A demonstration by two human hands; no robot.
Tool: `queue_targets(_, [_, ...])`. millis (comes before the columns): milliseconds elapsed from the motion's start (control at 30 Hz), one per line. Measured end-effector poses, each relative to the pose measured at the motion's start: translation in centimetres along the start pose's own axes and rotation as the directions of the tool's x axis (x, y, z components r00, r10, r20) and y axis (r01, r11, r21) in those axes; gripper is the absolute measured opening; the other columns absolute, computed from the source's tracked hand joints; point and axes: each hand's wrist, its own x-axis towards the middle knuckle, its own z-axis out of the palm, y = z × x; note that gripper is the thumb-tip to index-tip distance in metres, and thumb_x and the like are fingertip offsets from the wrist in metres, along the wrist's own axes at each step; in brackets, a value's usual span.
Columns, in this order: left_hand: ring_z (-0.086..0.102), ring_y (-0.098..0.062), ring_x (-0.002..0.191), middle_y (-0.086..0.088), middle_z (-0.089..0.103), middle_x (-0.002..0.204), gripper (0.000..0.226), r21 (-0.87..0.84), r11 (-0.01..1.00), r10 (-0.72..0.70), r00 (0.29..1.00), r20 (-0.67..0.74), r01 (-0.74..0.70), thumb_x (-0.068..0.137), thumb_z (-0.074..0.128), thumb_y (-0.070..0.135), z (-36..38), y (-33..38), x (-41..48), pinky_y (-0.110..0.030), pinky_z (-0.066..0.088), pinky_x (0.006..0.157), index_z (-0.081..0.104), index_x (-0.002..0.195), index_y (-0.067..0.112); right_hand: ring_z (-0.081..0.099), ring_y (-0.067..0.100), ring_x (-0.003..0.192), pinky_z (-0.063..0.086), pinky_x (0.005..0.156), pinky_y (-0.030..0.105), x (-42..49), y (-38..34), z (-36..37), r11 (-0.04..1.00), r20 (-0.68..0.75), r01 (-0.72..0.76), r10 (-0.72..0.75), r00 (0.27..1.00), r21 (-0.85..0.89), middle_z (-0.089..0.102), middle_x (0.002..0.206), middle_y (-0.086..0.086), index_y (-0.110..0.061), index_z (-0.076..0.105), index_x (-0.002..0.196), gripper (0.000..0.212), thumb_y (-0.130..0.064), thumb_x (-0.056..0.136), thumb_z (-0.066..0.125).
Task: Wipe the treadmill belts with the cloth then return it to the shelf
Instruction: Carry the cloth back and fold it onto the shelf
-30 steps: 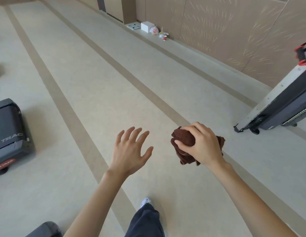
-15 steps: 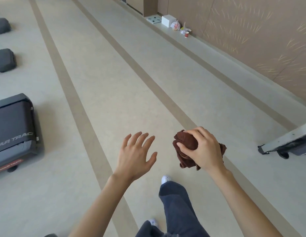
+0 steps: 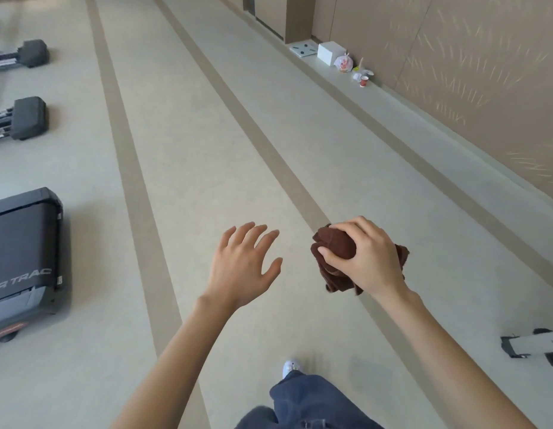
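We record the right hand right of centre in the frame, its grip closed round a bunched dark brown cloth. Thumb and fingers curl over the top of the cloth; loose folds hang out below the palm. The cloth is held in the air above the floor, touching nothing else.

The left hand is at centre frame, its grip wide open with fingers spread, holding nothing. It is near the cloth but apart from it.

At the left edge stands the end of a treadmill, with a black belt and partly visible white lettering. Two further dark machine ends lie at upper left.

At upper right, a ledge along the brown wall carries a white box and a small cup. A pale shoe and a blue trouser leg show at bottom centre.
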Motion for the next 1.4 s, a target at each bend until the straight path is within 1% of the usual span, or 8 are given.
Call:
queue_targets(200, [0.052,-0.028,0.122,-0.005,0.061,0.125,0.055,-0.003,1.0,-0.029,1.0,-0.002,0.029,0.086,0.034,0.047,0.8,-2.0,7.5,-0.045,0.04,0.101,0.06,0.124,0.017,0.063,0.027,0.081,0.05,0.071,0.043,7.6,3.3,2.3,0.999,0.026,0.022,-0.023,0.999,0.033,0.064,0.088,0.004,-0.011,0.071,0.092,0.035,-0.038,0.07,0.076])
queue_targets(533, [0.053,-0.027,0.121,-0.005,0.062,0.124,0.047,0.003,1.0,-0.022,0.998,0.066,0.022,0.084,0.05,0.041,4.0,-8.7,20.1,-0.044,0.039,0.102,0.061,0.124,0.018,0.063,0.026,0.081,0.051,0.07,0.042,19.1,7.2,9.6,1.0,0.066,-0.01,0.009,0.998,0.013,0.064,0.089,0.002,-0.013,0.07,0.093,0.034,-0.033,0.068,0.082])
queue_targets(767, [0.045,-0.025,0.128,-0.003,0.056,0.131,0.05,-0.007,0.999,0.041,0.995,0.09,-0.041,0.087,0.043,0.045,3.2,-16.2,32.4,-0.042,0.033,0.106,0.055,0.13,0.021,0.063,0.026,0.083,0.05,0.072,0.042,31.6,7.7,13.9,0.998,0.024,-0.059,0.059,0.998,-0.002,0.064,0.09,0.003,-0.013,0.07,0.093,0.034,-0.034,0.069,0.082])
queue_targets(900, [0.051,-0.026,0.123,-0.003,0.06,0.126,0.051,0.015,0.997,0.07,0.997,0.041,-0.071,0.087,0.038,0.046,2.2,-20.3,38.5,-0.043,0.04,0.102,0.059,0.126,0.019,0.063,0.025,0.083,0.051,0.071,0.042,38.3,7.9,16.1,0.997,-0.041,-0.073,0.073,0.996,0.006,0.064,0.09,0.002,-0.013,0.07,0.093,0.033,-0.033,0.068,0.082])
queue_targets(967, [0.052,-0.027,0.122,-0.004,0.061,0.126,0.049,0.012,0.997,0.077,0.996,0.041,-0.078,0.087,0.042,0.044,2.1,-21.9,41.0,-0.044,0.04,0.102,0.059,0.125,0.019,0.063,0.024,0.083,0.051,0.072,0.042,40.9,8.0,17.3,0.996,-0.058,-0.081,0.083,0.995,0.03,0.064,0.09,0.001,-0.014,0.07,0.093,0.033,-0.033,0.07,0.081])
queue_targets(1133, [0.052,-0.027,0.122,-0.004,0.06,0.126,0.053,-0.001,0.998,0.063,0.996,0.058,-0.063,0.087,0.036,0.046,2.9,-24.5,45.4,-0.044,0.04,0.102,0.059,0.125,0.019,0.062,0.023,0.082,0.052,0.071,0.04,45.5,9.3,20.5,0.996,-0.035,-0.082,0.083,0.996,0.024,0.063,0.09,0.0,-0.015,0.069,0.094,0.033,-0.035,0.07,0.08])
queue_targets(1300, [0.051,-0.028,0.123,-0.005,0.06,0.128,0.047,0.002,1.0,0.009,0.996,0.085,-0.009,0.086,0.05,0.041,5.1,-27.3,50.4,-0.045,0.039,0.103,0.059,0.127,0.019,0.062,0.022,0.082,0.053,0.073,0.04,50.4,12.3,23.9,0.996,0.023,-0.089,0.088,0.996,0.016,0.063,0.092,-0.001,-0.016,0.068,0.096,0.035,-0.04,0.072,0.078])
queue_targets(1400, [0.05,-0.028,0.124,-0.005,0.059,0.128,0.047,0.008,1.0,-0.007,0.996,0.086,0.007,0.086,0.051,0.04,6.1,-28.5,54.8,-0.045,0.038,0.103,0.058,0.127,0.018,0.062,0.021,0.081,0.053,0.072,0.038,54.4,14.6,25.6,0.997,0.04,-0.071,0.07,0.997,0.015,0.063,0.092,-0.001,-0.017,0.068,0.096,0.035,-0.041,0.072,0.077])
